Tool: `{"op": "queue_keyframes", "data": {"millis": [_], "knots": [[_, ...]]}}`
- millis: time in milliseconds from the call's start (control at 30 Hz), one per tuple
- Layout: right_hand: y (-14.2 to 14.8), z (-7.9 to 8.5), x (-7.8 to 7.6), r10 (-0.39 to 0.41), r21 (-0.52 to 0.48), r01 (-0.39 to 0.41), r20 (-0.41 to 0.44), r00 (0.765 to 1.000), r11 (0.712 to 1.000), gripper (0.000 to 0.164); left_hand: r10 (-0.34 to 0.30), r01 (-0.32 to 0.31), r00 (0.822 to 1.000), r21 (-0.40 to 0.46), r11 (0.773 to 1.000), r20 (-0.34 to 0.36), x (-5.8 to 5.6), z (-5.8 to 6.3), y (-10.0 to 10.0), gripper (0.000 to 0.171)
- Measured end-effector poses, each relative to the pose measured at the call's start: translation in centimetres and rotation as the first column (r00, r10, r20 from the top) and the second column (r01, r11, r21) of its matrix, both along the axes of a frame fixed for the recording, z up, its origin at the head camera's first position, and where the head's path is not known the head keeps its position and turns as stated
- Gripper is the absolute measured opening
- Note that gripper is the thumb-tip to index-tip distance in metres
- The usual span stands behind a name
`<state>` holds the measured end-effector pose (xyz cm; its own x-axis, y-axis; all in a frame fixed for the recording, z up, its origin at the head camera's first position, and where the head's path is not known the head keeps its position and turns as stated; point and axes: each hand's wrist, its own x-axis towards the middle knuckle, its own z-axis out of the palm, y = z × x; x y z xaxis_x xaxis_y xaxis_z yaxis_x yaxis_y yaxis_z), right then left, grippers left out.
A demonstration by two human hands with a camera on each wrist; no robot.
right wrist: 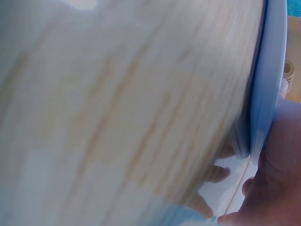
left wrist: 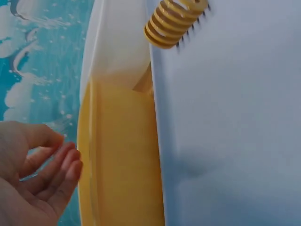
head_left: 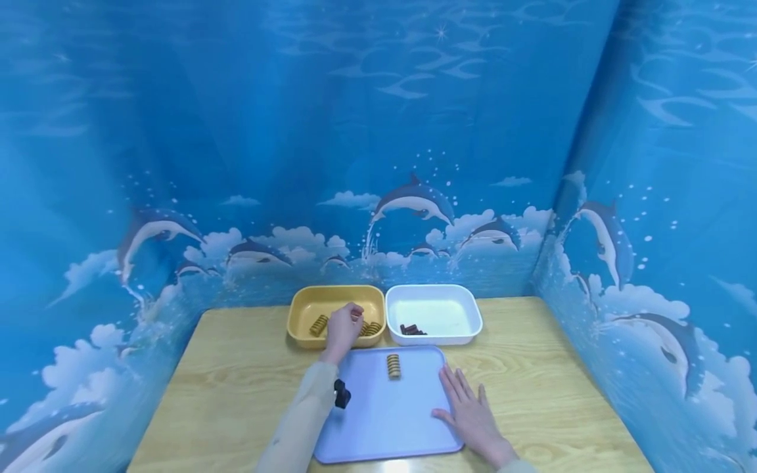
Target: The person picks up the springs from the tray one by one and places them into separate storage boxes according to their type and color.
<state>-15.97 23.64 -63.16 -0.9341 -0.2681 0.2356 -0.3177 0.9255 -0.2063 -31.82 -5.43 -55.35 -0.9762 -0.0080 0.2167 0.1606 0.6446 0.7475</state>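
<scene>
My left hand [head_left: 343, 328] hovers over the yellow bin [head_left: 337, 289]; in the left wrist view, the left hand [left wrist: 33, 174] has loosely bent fingers with nothing between them. Yellow coil springs lie in that bin, one spring [head_left: 319, 325] to the hand's left and others to its right, partly hidden behind the hand. Another yellow coil spring [head_left: 393, 366] lies on the blue tray [head_left: 390, 420] near its far edge. My right hand [head_left: 473, 420] rests at the tray's right edge, fingers extended and thumb over the rim.
A white bin [head_left: 437, 309] stands beside the yellow one, with several small dark red pieces [head_left: 412, 330] in its near left corner. Both bins stand at the back of the wooden table [head_left: 532, 381], close to a blue dolphin-print curtain [head_left: 331, 164].
</scene>
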Motion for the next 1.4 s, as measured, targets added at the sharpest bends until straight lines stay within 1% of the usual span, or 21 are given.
{"op": "queue_keyframes", "data": {"millis": [100,167,267,367,433,567,667,767,833,900,967,1033,1133,1200,1400], "knots": [[0.1,-0.1,0.0,0.002,-0.007,-0.002,0.000,1.000,1.000,0.081,-0.037,0.039,0.998,0.041,0.998,-0.045,0.8,0.3,0.1,0.012],[0.2,-0.1,-0.1,0.000,-0.007,0.000,0.008,1.000,1.000,0.081,-0.059,0.062,0.996,0.046,0.997,-0.061,1.3,0.3,0.2,0.012],[0.3,-0.1,-0.1,-0.007,-0.004,0.007,0.034,0.999,1.000,0.082,-0.082,0.085,0.995,0.048,0.995,-0.062,2.1,0.0,0.4,0.012],[0.3,0.2,-0.1,-0.010,0.002,0.010,0.049,0.999,1.000,0.082,-0.107,0.109,0.992,0.039,0.993,-0.064,2.9,-0.4,0.6,0.013],[0.3,0.3,-0.1,-0.012,0.012,0.011,0.052,0.999,1.000,0.081,-0.121,0.124,0.992,0.049,0.991,-0.046,3.4,-0.6,0.8,0.015],[0.1,0.5,0.0,-0.012,0.016,0.012,0.046,0.999,1.000,0.081,-0.147,0.150,0.988,0.088,0.985,-0.039,4.3,-1.4,1.5,0.019],[0.1,0.4,0.0,-0.005,0.006,0.005,0.030,1.000,1.000,0.080,-0.166,0.174,0.983,0.114,0.978,-0.075,5.0,-2.2,2.3,0.020],[0.0,0.3,0.0,0.006,0.000,-0.006,0.002,1.000,1.000,0.080,-0.192,0.206,0.975,0.131,0.970,-0.108,5.6,-2.8,3.1,0.023],[0.1,0.1,0.0,0.007,-0.001,-0.007,-0.008,1.000,1.000,0.080,-0.211,0.225,0.970,0.117,0.967,-0.123,5.9,-3.1,4.0,0.025],[0.1,0.0,0.0,0.010,-0.004,-0.010,-0.016,1.000,1.000,0.080,-0.228,0.237,0.965,0.064,0.969,-0.129,6.2,-3.3,4.9,0.028],[0.1,0.0,0.0,0.012,-0.011,-0.012,-0.020,1.000,1.000,0.080,-0.230,0.230,0.965,-0.010,0.973,-0.123,6.4,-3.6,5.7,0.033],[0.1,-0.2,-0.1,0.013,-0.019,-0.014,-0.021,1.000,1.000,0.080,-0.215,0.207,0.971,-0.083,0.975,-0.108,6.6,-4.0,6.5,0.038],[0.1,-0.3,-0.2,0.013,-0.023,-0.014,-0.027,1.000,1.000,0.080,-0.184,0.171,0.979,-0.141,0.975,-0.084,7.0,-4.5,7.4,0.044],[0.1,-0.4,-0.2,0.012,-0.022,-0.013,-0.027,1.000,1.000,0.080,-0.166,0.155,0.984,-0.147,0.977,-0.068,7.2,-4.9,7.9,0.045],[0.2,-0.3,-0.2,0.002,-0.013,-0.002,-0.001,1.000,1.000,0.081,-0.127,0.125,0.992,-0.077,0.989,-0.019,7.4,-5.3,8.4,0.049]]}}
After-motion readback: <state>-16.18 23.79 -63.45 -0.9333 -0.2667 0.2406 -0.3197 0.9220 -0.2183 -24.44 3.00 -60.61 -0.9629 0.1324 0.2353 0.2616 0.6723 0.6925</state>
